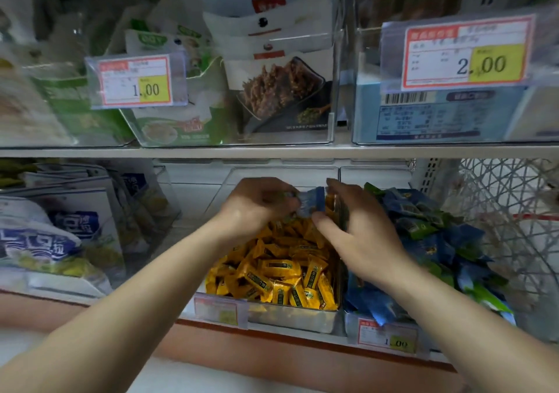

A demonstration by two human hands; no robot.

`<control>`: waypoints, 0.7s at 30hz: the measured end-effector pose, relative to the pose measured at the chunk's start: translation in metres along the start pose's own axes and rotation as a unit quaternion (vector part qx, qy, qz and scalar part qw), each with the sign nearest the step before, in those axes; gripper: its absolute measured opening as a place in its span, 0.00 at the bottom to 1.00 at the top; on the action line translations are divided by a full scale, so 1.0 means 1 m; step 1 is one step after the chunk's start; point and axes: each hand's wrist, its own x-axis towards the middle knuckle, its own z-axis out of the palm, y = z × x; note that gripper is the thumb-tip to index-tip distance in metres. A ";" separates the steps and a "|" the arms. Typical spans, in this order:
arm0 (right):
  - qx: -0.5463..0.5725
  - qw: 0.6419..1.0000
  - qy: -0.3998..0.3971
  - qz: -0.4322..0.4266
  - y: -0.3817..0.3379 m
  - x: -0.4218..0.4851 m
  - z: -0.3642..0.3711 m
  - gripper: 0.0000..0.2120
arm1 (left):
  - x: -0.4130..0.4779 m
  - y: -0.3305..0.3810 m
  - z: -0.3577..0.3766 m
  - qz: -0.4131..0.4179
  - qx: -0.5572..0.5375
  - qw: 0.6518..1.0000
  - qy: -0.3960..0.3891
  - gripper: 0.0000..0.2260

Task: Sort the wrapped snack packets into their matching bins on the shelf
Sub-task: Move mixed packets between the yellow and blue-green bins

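A clear bin (290, 321) on the lower shelf is heaped with yellow wrapped packets (272, 268). To its right a second clear bin (354, 326) holds blue and green packets (423, 226). Both my hands hover over the back of the yellow bin. My left hand (257, 202) is closed on a blue packet (311, 202) and some greenish wrappers. My right hand (360, 235) pinches the other end of that blue packet between thumb and fingers, right at the wall between the two bins.
Large blue-and-white snack bags (54, 241) fill the lower shelf's left side. A white wire basket (508, 211) stands at the right. The upper shelf (272, 152) carries clear bins of pouches with price tags (136, 82) marked 1.00 and 2.00.
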 end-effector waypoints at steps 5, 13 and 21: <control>0.127 0.992 0.012 0.011 -0.002 -0.007 -0.011 0.05 | -0.017 0.002 0.018 -0.028 -0.071 0.996 -0.050 0.09; -0.158 0.985 0.055 0.030 0.054 -0.004 -0.052 0.06 | 0.070 -0.073 0.002 -0.073 0.300 0.951 0.018 0.11; -0.307 0.939 -0.117 0.106 0.062 -0.002 -0.033 0.32 | 0.098 -0.110 0.021 -0.176 0.333 0.926 -0.019 0.14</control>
